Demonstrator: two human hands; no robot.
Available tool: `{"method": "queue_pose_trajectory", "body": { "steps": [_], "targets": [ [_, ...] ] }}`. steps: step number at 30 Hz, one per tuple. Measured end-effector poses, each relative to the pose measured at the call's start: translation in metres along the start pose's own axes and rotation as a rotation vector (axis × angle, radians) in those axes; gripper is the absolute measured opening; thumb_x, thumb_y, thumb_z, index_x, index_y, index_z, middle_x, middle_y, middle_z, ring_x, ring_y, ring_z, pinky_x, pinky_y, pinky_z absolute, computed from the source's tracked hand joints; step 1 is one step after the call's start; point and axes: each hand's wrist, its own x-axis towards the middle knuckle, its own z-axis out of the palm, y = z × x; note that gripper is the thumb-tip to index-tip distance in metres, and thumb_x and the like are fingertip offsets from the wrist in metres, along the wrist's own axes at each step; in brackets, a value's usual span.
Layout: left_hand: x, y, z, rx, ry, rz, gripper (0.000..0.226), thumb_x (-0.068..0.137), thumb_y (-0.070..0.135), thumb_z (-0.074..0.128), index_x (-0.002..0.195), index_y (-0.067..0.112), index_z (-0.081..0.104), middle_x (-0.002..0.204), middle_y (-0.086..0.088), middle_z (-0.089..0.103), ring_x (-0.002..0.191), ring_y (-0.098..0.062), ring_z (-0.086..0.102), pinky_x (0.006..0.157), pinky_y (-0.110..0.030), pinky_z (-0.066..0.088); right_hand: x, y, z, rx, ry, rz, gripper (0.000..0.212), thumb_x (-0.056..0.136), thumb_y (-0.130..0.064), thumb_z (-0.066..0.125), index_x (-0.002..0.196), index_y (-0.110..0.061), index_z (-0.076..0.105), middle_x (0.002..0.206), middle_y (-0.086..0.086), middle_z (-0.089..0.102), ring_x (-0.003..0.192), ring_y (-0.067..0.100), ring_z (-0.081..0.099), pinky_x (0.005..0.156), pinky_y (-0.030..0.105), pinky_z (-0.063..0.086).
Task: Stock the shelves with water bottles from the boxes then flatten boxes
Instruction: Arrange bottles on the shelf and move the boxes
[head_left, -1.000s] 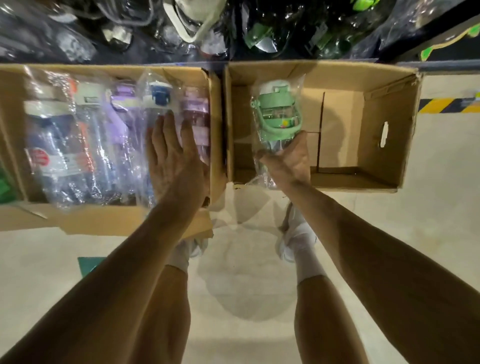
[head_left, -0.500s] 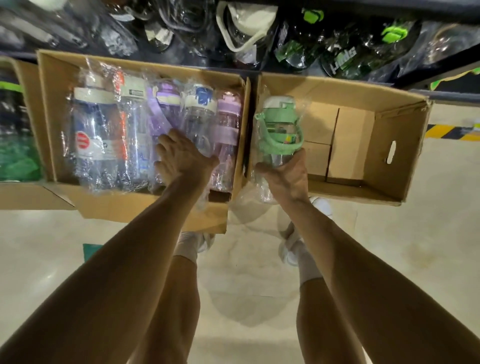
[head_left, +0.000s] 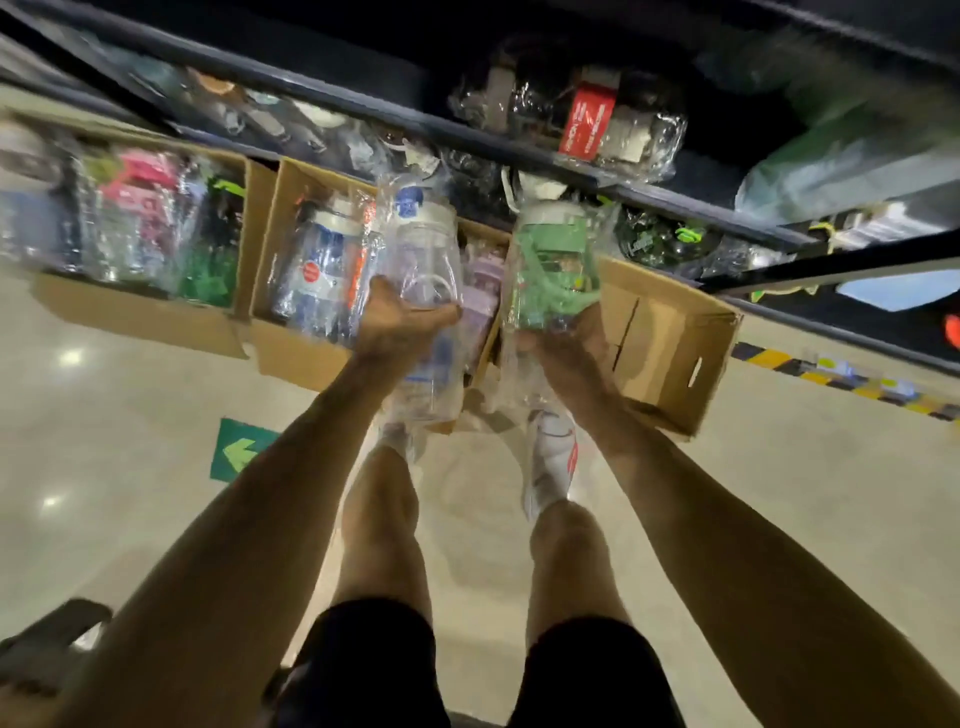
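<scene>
My left hand (head_left: 397, 317) grips a clear bagged water bottle with a blue-and-white lid (head_left: 423, 249), lifted above the middle cardboard box (head_left: 275, 228). My right hand (head_left: 566, 343) holds a green-strapped bottle in a plastic bag (head_left: 553, 260) over the gap between the middle box and the right box (head_left: 670, 338). Several bagged bottles (head_left: 322, 265) still lie in the middle box, among them a purple one (head_left: 480, 291). The right box shows only bare cardboard inside. Dark shelves (head_left: 519, 150) with wrapped bottles run across the top.
A third box (head_left: 130, 312) of wrapped bottles stands at the far left. On the shiny floor lies a green arrow sticker (head_left: 241, 449). Yellow-black hazard tape (head_left: 810, 369) runs at the right. My legs and white shoes (head_left: 550, 457) are below the boxes.
My left hand closed round the blue-lidded bottle and lifted it out of the middle box. My right hand raised the green bottle higher. The view has tilted up toward the shelves.
</scene>
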Motion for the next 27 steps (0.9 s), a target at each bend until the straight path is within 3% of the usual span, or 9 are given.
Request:
{"method": "queue_pose_trajectory", "body": {
  "steps": [2,6,11,13,15,18,21,24,27],
  "targets": [
    [-0.048,0.018,-0.025,-0.118,0.051,0.107,0.079,0.066,0.019,0.091,0.136,0.022,0.055,0.121,0.005,0.068,0.114,-0.004,0.066,0.104,-0.033,0.054,-0.031,-0.044,-0.002,-0.062,-0.064,-0.017,0.076,0.069,-0.005,0.086,0.134,-0.017,0.049,0.108,-0.011,0.071,0.097,0.003,0.07,0.078,0.03,0.059],
    [-0.149,0.058,-0.073,-0.297,0.291,0.13,0.082,0.063,0.041,0.092,0.133,0.02,0.055,0.112,0.002,0.075,0.098,-0.016,0.074,0.091,-0.043,0.061,-0.086,-0.127,-0.006,-0.124,-0.219,-0.161,0.064,0.076,0.006,0.082,0.116,-0.036,0.056,0.094,-0.02,0.071,0.087,-0.006,0.069,0.08,0.023,0.057],
    [-0.26,0.091,-0.143,-0.394,0.468,0.279,0.089,0.064,0.046,0.094,0.14,0.031,0.05,0.119,0.01,0.072,0.103,-0.01,0.072,0.087,-0.036,0.058,-0.151,-0.241,-0.003,-0.178,-0.369,-0.289,0.072,0.083,0.01,0.079,0.142,-0.011,0.044,0.116,-0.008,0.068,0.089,-0.012,0.069,0.073,0.007,0.052],
    [-0.3,0.098,-0.166,-0.401,0.57,0.315,0.083,0.067,0.038,0.091,0.139,0.029,0.05,0.117,0.01,0.072,0.097,-0.006,0.072,0.077,-0.026,0.056,-0.175,-0.281,0.005,-0.228,-0.416,-0.331,0.067,0.083,0.0,0.083,0.137,-0.019,0.048,0.112,-0.009,0.07,0.095,-0.004,0.072,0.072,0.01,0.054],
    [-0.335,0.101,-0.189,-0.412,0.653,0.343,0.073,0.068,0.036,0.088,0.132,0.024,0.054,0.11,0.006,0.073,0.092,-0.008,0.072,0.067,-0.018,0.053,-0.202,-0.322,0.019,-0.23,-0.434,-0.352,0.069,0.074,-0.023,0.09,0.131,-0.031,0.052,0.111,-0.008,0.074,0.105,0.014,0.074,0.082,0.028,0.06],
    [-0.387,0.11,-0.221,-0.513,0.741,0.382,0.066,0.077,0.029,0.089,0.129,0.026,0.048,0.109,0.012,0.066,0.095,-0.007,0.067,0.069,-0.02,0.048,-0.235,-0.373,0.045,-0.274,-0.457,-0.524,0.086,0.062,-0.047,0.089,0.137,-0.029,0.052,0.118,-0.007,0.072,0.111,0.019,0.071,0.097,0.044,0.057],
    [-0.433,0.119,-0.26,-0.588,0.829,0.463,0.064,0.079,0.024,0.089,0.129,0.024,0.048,0.108,0.015,0.062,0.096,0.0,0.062,0.072,-0.019,0.048,-0.28,-0.421,0.072,-0.248,-0.514,-0.592,0.081,0.071,-0.031,0.092,0.142,-0.028,0.051,0.125,-0.006,0.071,0.112,0.012,0.071,0.098,0.04,0.057],
    [-0.472,0.123,-0.304,-0.606,0.89,0.565,0.079,0.066,0.041,0.091,0.133,0.026,0.052,0.115,0.009,0.068,0.103,-0.009,0.067,0.09,-0.032,0.054,-0.323,-0.463,0.099,-0.235,-0.518,-0.709,0.09,0.065,-0.041,0.089,0.145,-0.031,0.048,0.132,-0.01,0.066,0.118,0.009,0.065,0.102,0.036,0.053],
    [-0.51,0.123,-0.349,-0.6,0.936,0.641,0.076,0.07,0.042,0.09,0.134,0.03,0.05,0.119,0.014,0.062,0.105,-0.003,0.062,0.085,-0.029,0.05,-0.364,-0.496,0.125,-0.203,-0.531,-0.789,0.083,0.074,-0.029,0.09,0.145,-0.031,0.047,0.133,-0.013,0.064,0.118,0.004,0.062,0.104,0.035,0.05]
  ]
}}
